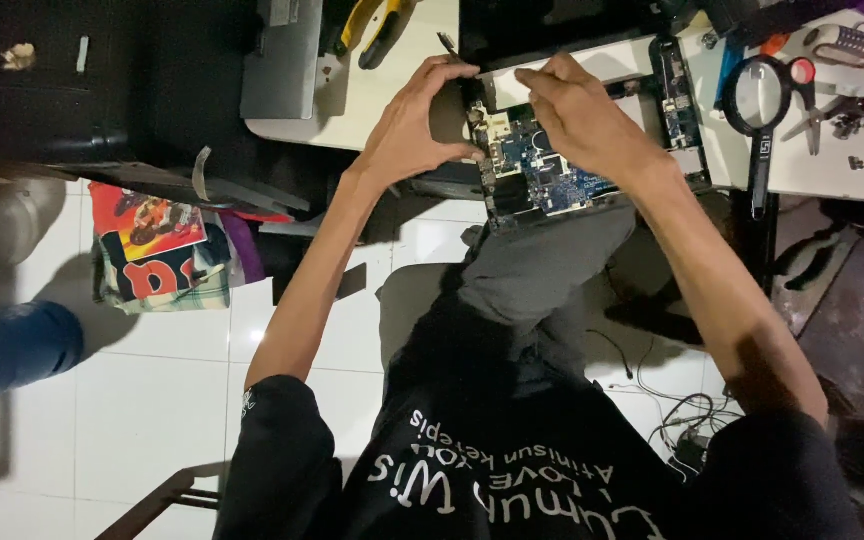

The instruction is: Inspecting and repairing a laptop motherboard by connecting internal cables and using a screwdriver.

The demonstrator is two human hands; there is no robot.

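Upper centre of the frame: left hand (414,125) pinches the left edge of the blue board (537,165), fingers curled on it. Right hand (577,110) presses down on the board's top, fingers bent. The board overhangs the table (392,95); a slip could drop it.

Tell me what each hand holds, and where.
Left hand grips the blue circuit board at its left edge; right hand rests fingertips on its top; grasp unclear.

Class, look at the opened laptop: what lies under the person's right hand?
Under the right hand lies the blue circuit board in the opened laptop. The part beneath the palm is covered.
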